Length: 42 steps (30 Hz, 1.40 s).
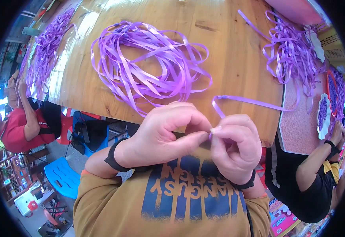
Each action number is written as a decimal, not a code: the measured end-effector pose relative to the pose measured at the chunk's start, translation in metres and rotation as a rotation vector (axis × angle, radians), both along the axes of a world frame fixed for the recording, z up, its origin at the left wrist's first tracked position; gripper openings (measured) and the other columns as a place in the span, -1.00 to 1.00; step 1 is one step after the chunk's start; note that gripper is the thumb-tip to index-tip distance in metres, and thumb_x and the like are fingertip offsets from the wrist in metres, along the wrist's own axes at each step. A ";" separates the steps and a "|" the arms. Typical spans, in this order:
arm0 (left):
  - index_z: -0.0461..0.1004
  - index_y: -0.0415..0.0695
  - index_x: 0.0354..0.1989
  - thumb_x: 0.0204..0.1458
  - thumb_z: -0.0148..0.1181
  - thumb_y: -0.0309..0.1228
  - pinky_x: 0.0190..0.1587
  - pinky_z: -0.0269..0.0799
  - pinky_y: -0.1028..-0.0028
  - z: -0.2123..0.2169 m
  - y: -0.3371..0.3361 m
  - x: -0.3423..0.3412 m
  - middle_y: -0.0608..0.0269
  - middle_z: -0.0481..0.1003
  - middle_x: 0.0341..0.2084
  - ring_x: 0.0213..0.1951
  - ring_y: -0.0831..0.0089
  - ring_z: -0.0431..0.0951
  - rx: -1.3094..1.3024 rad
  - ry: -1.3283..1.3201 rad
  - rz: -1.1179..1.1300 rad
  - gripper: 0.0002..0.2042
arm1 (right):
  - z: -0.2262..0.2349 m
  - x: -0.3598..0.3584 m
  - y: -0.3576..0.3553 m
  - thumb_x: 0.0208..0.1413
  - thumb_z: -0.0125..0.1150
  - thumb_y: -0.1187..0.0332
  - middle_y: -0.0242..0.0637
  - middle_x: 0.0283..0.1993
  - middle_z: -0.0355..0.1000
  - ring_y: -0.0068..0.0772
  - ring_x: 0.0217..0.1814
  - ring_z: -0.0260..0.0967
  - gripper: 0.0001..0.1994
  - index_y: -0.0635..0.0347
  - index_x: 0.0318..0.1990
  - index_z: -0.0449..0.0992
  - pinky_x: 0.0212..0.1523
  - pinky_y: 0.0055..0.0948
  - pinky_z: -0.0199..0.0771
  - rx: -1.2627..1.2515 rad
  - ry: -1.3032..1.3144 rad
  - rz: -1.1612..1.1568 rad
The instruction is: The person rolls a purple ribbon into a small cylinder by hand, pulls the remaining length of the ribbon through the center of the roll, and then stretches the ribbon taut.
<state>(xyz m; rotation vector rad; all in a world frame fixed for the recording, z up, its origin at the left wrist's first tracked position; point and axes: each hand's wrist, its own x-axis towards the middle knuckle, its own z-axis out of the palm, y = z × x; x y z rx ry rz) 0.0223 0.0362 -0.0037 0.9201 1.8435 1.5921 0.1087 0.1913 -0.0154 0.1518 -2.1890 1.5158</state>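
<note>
My left hand (pixel 168 134) and my right hand (pixel 237 144) meet at the table's near edge, fingertips pinched together. A small bit of purple ribbon shows between the fingertips, most of it hidden by the fingers. From behind my right hand the purple ribbon (pixel 255 102) rises to a small dark purple knot or bead cluster and runs right over the table edge. Beyond my hands a large loose coil of purple ribbon (pixel 160 85) lies on the wooden table (pixel 235 71).
More ribbon (pixel 289 55) is heaped at the right, beside a pink speckled surface (pixel 301 118) and a white scalloped dish (pixel 323 116). Another ribbon heap (pixel 48 51) lies far left. People sit at both sides. A blue stool (pixel 63 177) stands lower left.
</note>
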 end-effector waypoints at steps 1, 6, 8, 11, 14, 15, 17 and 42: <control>0.46 -0.23 -0.43 -0.18 0.20 -0.61 -0.42 0.27 0.53 -0.001 0.000 -0.001 0.28 0.42 -0.57 -0.49 0.48 0.39 0.017 0.093 -0.001 -0.89 | 0.000 0.000 0.000 -0.22 0.17 0.72 -0.29 -0.39 0.33 -0.57 -0.48 0.28 -0.76 0.22 -0.35 0.43 -0.56 -0.67 0.25 0.002 -0.010 0.009; 0.44 -0.20 -0.48 -0.26 0.18 -0.65 -0.42 0.26 0.50 -0.005 0.001 -0.001 0.28 0.41 -0.60 -0.52 0.42 0.38 0.046 0.240 0.020 -0.87 | -0.001 0.000 0.001 -0.18 0.16 0.73 -0.30 -0.37 0.32 -0.59 -0.46 0.27 -0.76 0.21 -0.35 0.43 -0.54 -0.70 0.23 0.007 -0.029 0.044; 0.41 -0.19 -0.53 -0.31 0.13 -0.68 -0.42 0.25 0.49 -0.007 0.001 -0.001 0.28 0.40 -0.61 -0.52 0.41 0.37 0.033 0.267 0.034 -0.86 | -0.002 -0.001 0.001 -0.27 0.24 0.69 -0.26 -0.42 0.37 -0.50 -0.50 0.32 -0.73 0.25 -0.32 0.46 -0.57 -0.59 0.32 0.029 -0.007 0.060; 0.38 -0.19 -0.56 -0.33 0.10 -0.68 -0.42 0.24 0.48 -0.008 0.000 -0.001 0.29 0.38 -0.62 -0.53 0.39 0.37 0.056 0.273 0.064 -0.86 | -0.001 -0.004 -0.002 -0.27 0.28 0.67 -0.26 -0.45 0.37 -0.49 -0.51 0.34 -0.75 0.27 -0.35 0.47 -0.58 -0.57 0.32 0.026 0.005 0.016; 0.38 -0.19 -0.56 -0.35 0.08 -0.68 -0.41 0.24 0.46 -0.009 -0.004 -0.003 0.29 0.37 -0.63 -0.54 0.38 0.36 0.069 0.318 0.054 -0.86 | -0.001 -0.005 0.000 -0.26 0.30 0.64 -0.28 -0.56 0.35 -0.47 -0.59 0.32 -0.79 0.27 -0.39 0.49 -0.62 -0.56 0.30 0.079 -0.018 0.050; 0.38 -0.19 -0.56 -0.35 0.08 -0.68 -0.41 0.24 0.46 -0.009 -0.003 -0.003 0.29 0.37 -0.63 -0.54 0.38 0.36 0.068 0.316 0.054 -0.86 | 0.000 -0.005 0.000 -0.26 0.30 0.64 -0.28 -0.56 0.35 -0.47 -0.59 0.32 -0.79 0.27 -0.39 0.49 -0.62 -0.56 0.30 0.077 -0.019 0.050; 0.38 -0.19 -0.57 -0.36 0.07 -0.67 -0.40 0.24 0.43 -0.009 -0.003 -0.003 0.29 0.37 -0.63 -0.54 0.38 0.34 0.077 0.336 0.066 -0.87 | 0.003 -0.003 0.001 -0.25 0.31 0.62 -0.31 -0.64 0.32 -0.45 -0.67 0.28 -0.81 0.25 -0.40 0.49 -0.67 -0.54 0.25 0.140 -0.081 0.068; 0.43 -0.13 -0.56 -0.49 0.06 -0.52 -0.11 0.28 0.22 -0.001 -0.011 0.002 0.34 0.35 -0.64 -0.57 0.39 0.39 -0.166 0.958 0.104 -0.81 | 0.005 0.003 -0.009 -0.26 0.29 0.61 -0.33 -0.68 0.30 -0.46 -0.70 0.19 -0.85 0.20 -0.48 0.49 -0.64 -0.53 0.14 0.096 -0.164 0.096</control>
